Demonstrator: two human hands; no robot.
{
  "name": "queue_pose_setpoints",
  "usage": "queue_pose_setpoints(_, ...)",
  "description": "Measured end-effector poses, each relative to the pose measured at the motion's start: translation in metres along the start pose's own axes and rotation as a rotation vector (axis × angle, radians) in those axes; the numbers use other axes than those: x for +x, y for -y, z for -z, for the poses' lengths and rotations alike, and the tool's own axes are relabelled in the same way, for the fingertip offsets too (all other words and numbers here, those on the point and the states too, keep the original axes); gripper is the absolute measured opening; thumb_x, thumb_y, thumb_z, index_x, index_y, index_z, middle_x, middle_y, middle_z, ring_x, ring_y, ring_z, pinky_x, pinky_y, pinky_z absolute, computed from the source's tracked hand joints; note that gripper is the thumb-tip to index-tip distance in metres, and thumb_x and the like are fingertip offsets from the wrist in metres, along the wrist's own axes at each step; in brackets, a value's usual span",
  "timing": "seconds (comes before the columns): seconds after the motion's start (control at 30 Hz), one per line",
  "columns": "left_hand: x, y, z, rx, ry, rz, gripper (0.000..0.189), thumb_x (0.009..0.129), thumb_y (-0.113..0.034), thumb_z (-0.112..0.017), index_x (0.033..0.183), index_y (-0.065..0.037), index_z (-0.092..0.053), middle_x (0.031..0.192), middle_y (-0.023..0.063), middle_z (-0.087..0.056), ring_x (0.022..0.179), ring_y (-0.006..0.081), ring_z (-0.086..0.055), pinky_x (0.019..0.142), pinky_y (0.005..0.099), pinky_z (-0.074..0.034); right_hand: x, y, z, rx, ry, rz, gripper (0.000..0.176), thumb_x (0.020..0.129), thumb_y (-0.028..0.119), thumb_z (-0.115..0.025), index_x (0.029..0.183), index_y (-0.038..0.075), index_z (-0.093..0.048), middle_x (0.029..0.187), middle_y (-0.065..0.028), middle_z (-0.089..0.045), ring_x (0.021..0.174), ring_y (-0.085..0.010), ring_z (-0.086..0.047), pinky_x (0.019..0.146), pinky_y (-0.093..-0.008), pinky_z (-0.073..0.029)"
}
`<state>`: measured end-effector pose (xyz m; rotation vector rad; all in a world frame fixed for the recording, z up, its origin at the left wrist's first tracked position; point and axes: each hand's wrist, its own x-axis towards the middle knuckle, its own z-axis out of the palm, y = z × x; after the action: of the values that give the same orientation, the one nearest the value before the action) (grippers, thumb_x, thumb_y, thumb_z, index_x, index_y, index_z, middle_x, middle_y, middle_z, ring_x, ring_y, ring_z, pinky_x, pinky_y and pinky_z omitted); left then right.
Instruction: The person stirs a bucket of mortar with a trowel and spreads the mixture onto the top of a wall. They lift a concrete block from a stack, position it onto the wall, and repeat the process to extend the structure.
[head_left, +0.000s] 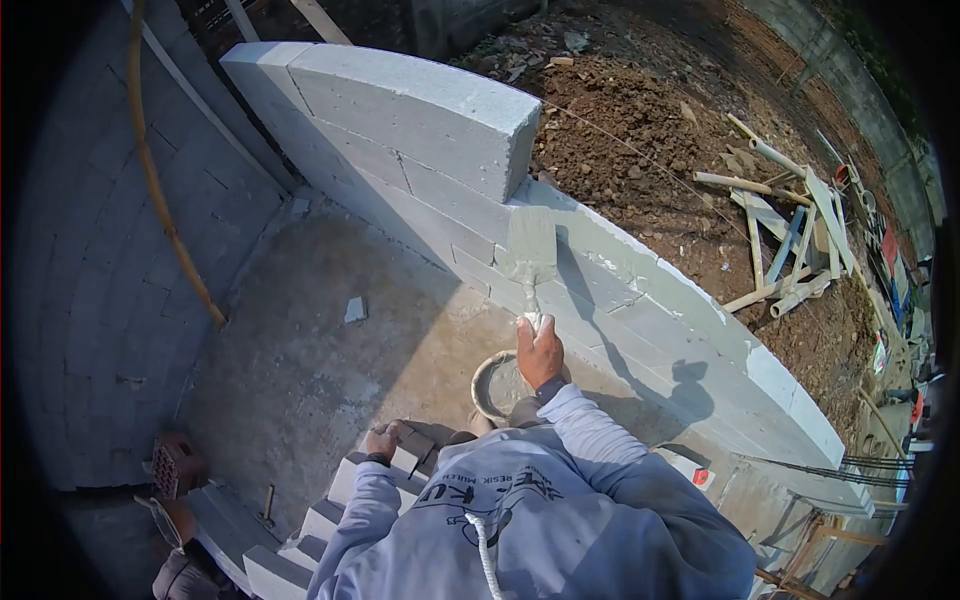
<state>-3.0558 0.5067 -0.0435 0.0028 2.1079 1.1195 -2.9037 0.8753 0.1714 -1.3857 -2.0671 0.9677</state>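
Observation:
My right hand (539, 352) grips the handle of a mortar trowel (530, 250), whose grey, mortar-coated blade lies flat on the top of the white block wall (640, 290), next to the end of the raised upper block (430, 110). My left hand (383, 440) rests on a stack of white blocks (340, 490) at my lower left. A round mortar bucket (492, 385) sits on the concrete floor just below my right hand.
Brown dirt (640, 150) with pipes and planks (790, 230) lies beyond the wall. A block wall (90, 280) and a yellow pole (165, 200) stand at left. A red brick (175, 465) sits lower left. Rebar (850, 470) projects at right.

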Motion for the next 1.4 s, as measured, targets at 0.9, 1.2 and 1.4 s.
queue_pose_setpoints(0.9, -0.201, -0.069, -0.25, -0.227, -0.274, 0.188, 0.033, 0.084, -0.031, -0.059, 0.088, 0.0, -0.065, 0.07, 0.0055, -0.064, 0.06, 0.0126, -0.059, 0.058, 0.0277, -0.047, 0.246, 0.017, 0.166, -0.275, 0.805, 0.161, 0.054, 0.084, 0.043, -0.051, 0.092, -0.009, -0.061, 0.095, -0.0295, -0.06, 0.095, -0.0389, -0.058, 0.082, -0.0409, -0.043)
queue_pose_setpoints(1.2, -0.214, 0.008, -0.236, -0.267, -0.424, 0.263, 0.037, 0.082, -0.034, -0.06, 0.092, 0.001, -0.066, 0.072, 0.0083, -0.065, 0.065, 0.0154, -0.062, 0.061, 0.0284, -0.047, 0.214, -0.028, 0.131, -0.097, 0.858, 0.074, 0.058, 0.085, 0.043, -0.05, 0.103, -0.012, -0.056, 0.101, -0.03, -0.059, 0.101, -0.0378, -0.057, 0.087, -0.0394, -0.042)
queue_pose_setpoints(1.4, -0.228, 0.019, -0.243, -0.23, -0.321, 0.244, 0.033, 0.085, -0.026, -0.061, 0.097, 0.005, -0.062, 0.081, 0.0089, -0.064, 0.073, 0.0175, -0.062, 0.065, 0.028, -0.05, 0.158, -0.035, 0.151, -0.067, 0.967, 0.095, 0.057, 0.086, 0.043, -0.05, 0.104, -0.01, -0.057, 0.1, -0.0287, -0.06, 0.098, -0.0374, -0.058, 0.085, -0.0393, -0.043)
